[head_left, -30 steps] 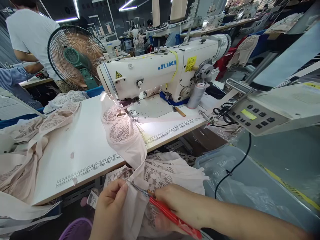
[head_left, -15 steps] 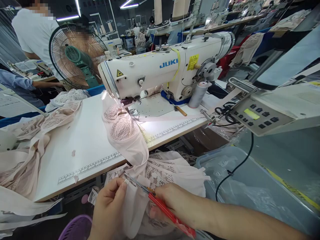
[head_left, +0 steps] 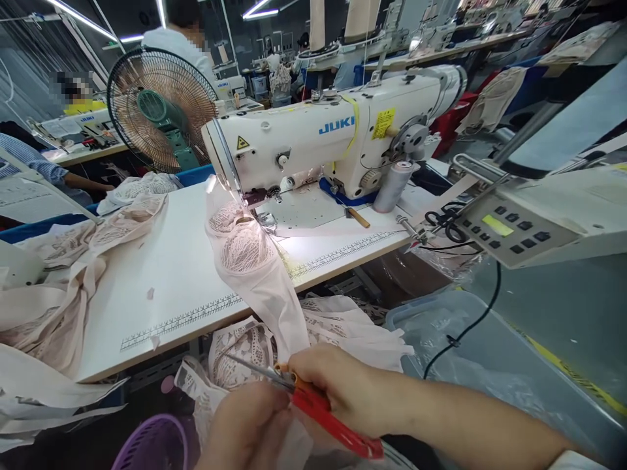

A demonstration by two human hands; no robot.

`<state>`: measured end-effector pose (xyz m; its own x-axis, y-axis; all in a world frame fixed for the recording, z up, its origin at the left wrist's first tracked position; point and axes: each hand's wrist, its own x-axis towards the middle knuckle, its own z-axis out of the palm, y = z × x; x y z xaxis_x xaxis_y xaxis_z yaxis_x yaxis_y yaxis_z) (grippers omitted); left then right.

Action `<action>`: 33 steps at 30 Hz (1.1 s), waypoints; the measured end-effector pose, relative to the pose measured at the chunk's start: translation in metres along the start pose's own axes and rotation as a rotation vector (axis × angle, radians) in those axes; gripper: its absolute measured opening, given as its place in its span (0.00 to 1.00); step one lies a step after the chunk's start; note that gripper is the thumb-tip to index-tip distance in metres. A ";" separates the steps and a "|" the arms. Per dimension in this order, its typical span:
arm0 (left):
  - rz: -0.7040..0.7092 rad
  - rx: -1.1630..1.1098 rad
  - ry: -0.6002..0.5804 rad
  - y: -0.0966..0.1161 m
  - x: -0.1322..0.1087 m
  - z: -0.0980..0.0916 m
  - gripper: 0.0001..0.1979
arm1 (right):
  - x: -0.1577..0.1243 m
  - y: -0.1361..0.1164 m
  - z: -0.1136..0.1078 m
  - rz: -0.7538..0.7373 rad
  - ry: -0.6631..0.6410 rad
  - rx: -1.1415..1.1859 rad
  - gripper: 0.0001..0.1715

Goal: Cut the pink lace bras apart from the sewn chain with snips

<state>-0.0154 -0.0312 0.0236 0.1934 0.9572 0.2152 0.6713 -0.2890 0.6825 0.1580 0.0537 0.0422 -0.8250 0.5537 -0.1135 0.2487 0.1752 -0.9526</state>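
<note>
From my remote seat, the white table (head_left: 161,287) fills the middle of the head view and runs out toward 9 o'clock. The sewing machine (head_left: 304,140) stands on its far edge at 12 o'clock. A clear plastic bin (head_left: 470,346) sits below the table edge at 4 o'clock. The fan (head_left: 159,108) stands behind the table at 11 o'clock. A heap of pale pink cloth (head_left: 53,294) lies at 9 o'clock and spills over the table's edge.

The pink lace garment (head_left: 249,261) lies with one end under the machine's needle. It hangs over the near table edge and runs down to 6 o'clock, ending between my two hands. White lace pieces (head_left: 353,326) are bunched just under the table at 5 o'clock. The control panel (head_left: 509,232) juts in at 3 o'clock. A purple basket (head_left: 151,444) shows at 7 o'clock.

My right hand (head_left: 343,385) comes in from 5 o'clock with its fingers wrapped tight on the red snips (head_left: 318,408). The blades point toward 9 o'clock across the garment's lower end. My left hand (head_left: 245,431) is at 6 o'clock, just beside the snips, with its fingers curled in together. Cloth shows beneath it, but I cannot tell whether they grip it. A grey thread cone (head_left: 392,186) stands on the table, close against the machine at 1 o'clock.
</note>
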 end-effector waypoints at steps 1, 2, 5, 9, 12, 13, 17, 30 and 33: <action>0.044 0.063 0.009 -0.003 -0.002 0.000 0.12 | -0.002 0.001 -0.002 -0.039 0.034 -0.031 0.13; 0.085 0.124 0.010 -0.008 -0.003 -0.002 0.11 | -0.006 0.003 -0.005 -0.080 0.076 -0.068 0.14; 0.133 0.304 -0.016 -0.026 -0.009 -0.013 0.11 | -0.024 0.005 -0.023 -0.203 0.222 -0.160 0.14; 0.059 0.440 -0.037 -0.049 -0.016 -0.035 0.07 | -0.052 0.010 -0.049 -0.190 0.373 -0.312 0.14; -0.006 0.365 -0.063 -0.052 -0.019 -0.044 0.05 | -0.063 0.020 -0.057 -0.071 0.401 -0.433 0.14; -0.033 0.327 -0.091 -0.051 -0.019 -0.045 0.05 | -0.064 0.024 -0.059 -0.034 0.402 -0.470 0.14; -0.087 0.235 -0.154 -0.040 -0.013 -0.047 0.05 | -0.063 0.035 -0.062 0.084 0.444 -0.677 0.16; 0.175 0.296 -0.172 -0.012 0.007 -0.048 0.08 | -0.015 0.006 -0.035 -0.243 0.235 -0.421 0.05; 0.185 0.377 -0.220 -0.006 0.010 -0.047 0.10 | 0.010 0.004 -0.013 -0.260 0.010 -0.246 0.09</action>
<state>-0.0511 -0.0210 0.0544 0.4540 0.8817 0.1286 0.8161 -0.4694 0.3370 0.1578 0.0705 0.0406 -0.8721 0.4725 0.1272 0.1473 0.5014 -0.8526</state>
